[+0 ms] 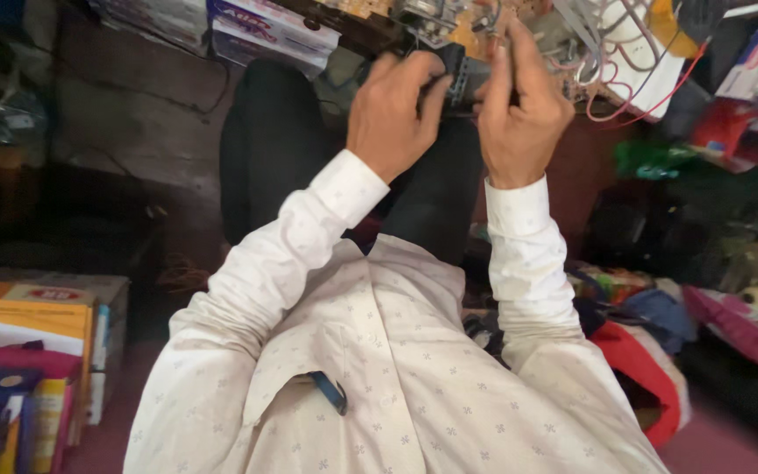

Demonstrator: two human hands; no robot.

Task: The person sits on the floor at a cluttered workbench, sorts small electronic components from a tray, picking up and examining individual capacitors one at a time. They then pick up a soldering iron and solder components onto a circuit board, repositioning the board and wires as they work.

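Small black ribbed part (460,77), pinched betw. left hand (392,114) & right hand (519,110)

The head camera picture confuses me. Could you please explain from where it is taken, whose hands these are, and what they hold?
There is no machine here. The single picture comes from a camera worn on a person's head, looking down over a white patterned shirt and dark trousers. The left hand and the right hand together grip a small black part at the edge of a circuit board on the workbench. Red and white wires lie to the right. Colourful boxes are stacked at the lower left.
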